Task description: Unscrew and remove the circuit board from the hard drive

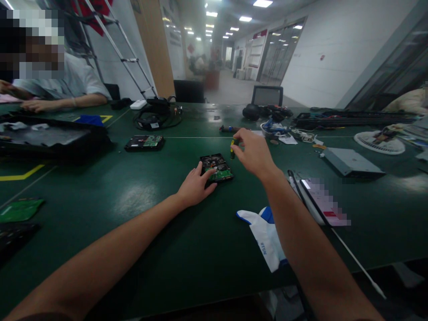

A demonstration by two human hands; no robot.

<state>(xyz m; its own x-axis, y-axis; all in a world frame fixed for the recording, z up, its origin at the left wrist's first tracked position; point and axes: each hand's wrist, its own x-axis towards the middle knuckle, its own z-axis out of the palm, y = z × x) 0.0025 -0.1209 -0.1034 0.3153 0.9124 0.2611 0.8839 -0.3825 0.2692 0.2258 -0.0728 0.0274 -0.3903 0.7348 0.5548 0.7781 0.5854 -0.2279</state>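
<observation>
A hard drive (223,173) with a green circuit board lies on the dark green table. My left hand (196,185) rests against its near left side, fingers spread, some of them over the drive. Just beyond the drive's right corner, my right hand (254,151) pinches a screwdriver (232,149) with a yellow and black handle, held upright. Its tip is too small to make out. A second hard drive (145,142) lies farther left. Below my right forearm is a white and blue glove-like piece (262,234), partly covered by the arm.
A phone (323,203) and a grey metal box (354,161) sit to the right. Cables (276,127) and a white round part (379,141) are behind them. On the left are a black tray-like casing (50,138), a green board (20,209) and another person's arm (56,103).
</observation>
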